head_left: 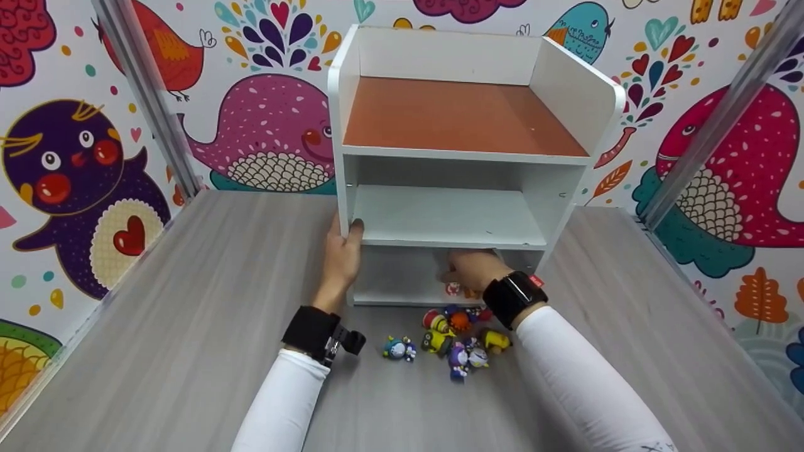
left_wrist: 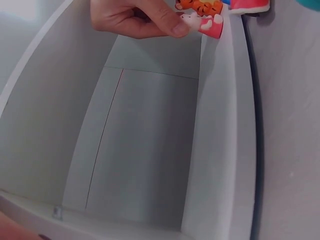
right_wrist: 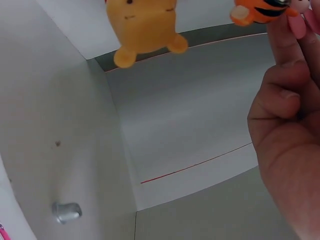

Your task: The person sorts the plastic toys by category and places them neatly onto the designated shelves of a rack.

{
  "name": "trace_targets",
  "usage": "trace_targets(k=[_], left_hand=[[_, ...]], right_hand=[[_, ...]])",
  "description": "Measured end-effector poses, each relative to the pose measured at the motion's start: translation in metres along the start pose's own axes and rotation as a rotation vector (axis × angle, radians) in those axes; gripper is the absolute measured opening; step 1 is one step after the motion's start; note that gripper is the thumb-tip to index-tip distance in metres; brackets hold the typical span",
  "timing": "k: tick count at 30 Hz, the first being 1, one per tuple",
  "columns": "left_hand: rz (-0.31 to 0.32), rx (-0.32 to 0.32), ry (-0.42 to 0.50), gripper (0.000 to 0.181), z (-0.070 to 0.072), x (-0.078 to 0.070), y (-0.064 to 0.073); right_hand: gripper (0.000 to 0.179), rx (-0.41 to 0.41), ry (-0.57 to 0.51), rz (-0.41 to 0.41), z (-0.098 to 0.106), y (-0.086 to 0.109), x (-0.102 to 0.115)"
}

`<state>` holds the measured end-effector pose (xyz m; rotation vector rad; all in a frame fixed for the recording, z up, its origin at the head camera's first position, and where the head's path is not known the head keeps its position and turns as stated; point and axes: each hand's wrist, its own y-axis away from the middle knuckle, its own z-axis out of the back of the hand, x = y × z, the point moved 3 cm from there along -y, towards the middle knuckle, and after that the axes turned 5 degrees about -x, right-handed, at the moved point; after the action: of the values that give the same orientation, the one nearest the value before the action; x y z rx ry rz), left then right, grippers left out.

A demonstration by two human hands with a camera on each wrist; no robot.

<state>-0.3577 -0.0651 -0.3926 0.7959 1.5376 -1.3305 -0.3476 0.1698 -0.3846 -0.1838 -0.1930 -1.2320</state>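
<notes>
A white shelf unit point(head_left: 336, 107) stands on the floor. My left hand point(head_left: 342, 257) grips its left side panel, thumb on the front edge; only a bit of that hand point(left_wrist: 15, 229) shows in the left wrist view. My right hand point(head_left: 480, 267) is inside the lowest compartment. It pinches a small pink-and-white toy figure point(left_wrist: 211, 25) at the front of the compartment floor. Close by is an orange striped tiger figure point(right_wrist: 267, 11). A yellow bear figure point(right_wrist: 145, 25) is nearer the side wall in the right wrist view.
Several small toy figures point(head_left: 460, 322) lie in a pile on the grey wood-look floor point(head_left: 251, 314) before the unit. A blue-and-white figure point(head_left: 397, 348) lies left of them. The top shelf has a brown surface point(head_left: 452, 116). Walls with cartoon prints point(head_left: 270, 125) enclose the area.
</notes>
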Motion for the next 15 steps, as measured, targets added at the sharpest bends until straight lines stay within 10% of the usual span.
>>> trace_targets(k=[15], left_hand=[[-0.003,-0.008,0.008,0.059,-0.0011,-0.0001,-0.0017]], right_hand=[[0.018,0.000,0.009,0.035,0.0002,-0.0009,0.0049]])
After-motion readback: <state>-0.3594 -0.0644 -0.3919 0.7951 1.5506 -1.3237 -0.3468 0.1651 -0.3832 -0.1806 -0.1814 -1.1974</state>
